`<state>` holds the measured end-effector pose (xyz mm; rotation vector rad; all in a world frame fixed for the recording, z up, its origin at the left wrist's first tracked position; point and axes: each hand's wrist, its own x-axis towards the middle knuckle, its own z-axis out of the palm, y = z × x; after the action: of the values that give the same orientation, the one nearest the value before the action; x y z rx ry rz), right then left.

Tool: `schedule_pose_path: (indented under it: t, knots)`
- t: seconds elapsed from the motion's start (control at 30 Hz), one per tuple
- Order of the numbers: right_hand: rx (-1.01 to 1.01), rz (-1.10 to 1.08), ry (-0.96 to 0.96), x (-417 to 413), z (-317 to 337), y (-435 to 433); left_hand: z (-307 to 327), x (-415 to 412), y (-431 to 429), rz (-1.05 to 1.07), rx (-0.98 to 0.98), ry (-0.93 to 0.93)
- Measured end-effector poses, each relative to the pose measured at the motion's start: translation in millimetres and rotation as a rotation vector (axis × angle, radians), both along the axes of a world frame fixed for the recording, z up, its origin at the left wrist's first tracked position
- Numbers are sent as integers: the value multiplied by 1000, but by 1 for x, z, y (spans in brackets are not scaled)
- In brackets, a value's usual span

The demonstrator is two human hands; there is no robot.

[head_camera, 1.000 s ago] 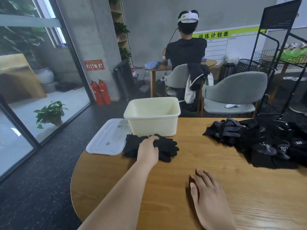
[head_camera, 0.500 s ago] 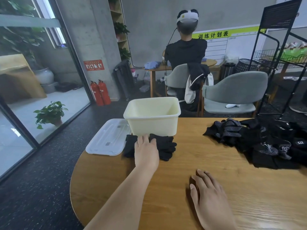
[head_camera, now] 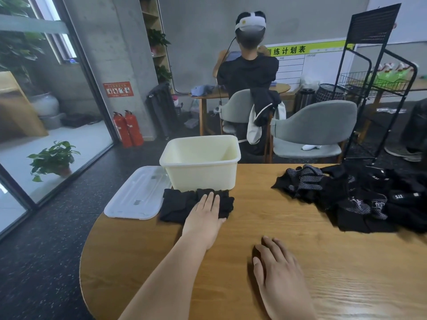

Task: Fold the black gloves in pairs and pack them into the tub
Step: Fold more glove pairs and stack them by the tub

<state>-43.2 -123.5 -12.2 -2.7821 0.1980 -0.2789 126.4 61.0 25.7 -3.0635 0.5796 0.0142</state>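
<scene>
Flat left hand presses glove pair, lengthwise left-to-right before tub; right hand rests flat.

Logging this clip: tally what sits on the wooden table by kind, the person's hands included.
Cream tub: 1
Clear lid: 1
Black glove bundle, pressed by the left hand: 1
Heap of loose black gloves: 1 (single gloves too tangled to count)
Hands: 2 (left hand, right hand)
Total: 6
</scene>
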Motion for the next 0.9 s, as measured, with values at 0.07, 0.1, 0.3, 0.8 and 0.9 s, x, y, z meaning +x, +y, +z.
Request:
schedule_pose_path:
  t: [0.07, 0.1, 0.3, 0.8, 0.9]
  knots:
    - [14, 2, -9, -2, 3, 2, 1, -1, -1, 7, 11, 13]
    - [26, 3, -14, -2, 4, 3, 3, -1, -2, 7, 24, 23]
    - [158, 3, -102, -3, 1, -3, 10, -18, -12, -22, 43, -45]
    - [1066, -382, -429, -13, 14, -33, -17, -122, -96, -118, -232, 144]
    - [1210, -379, -376, -12, 14, -41, -23, -131, -101, -120, -169, 94]
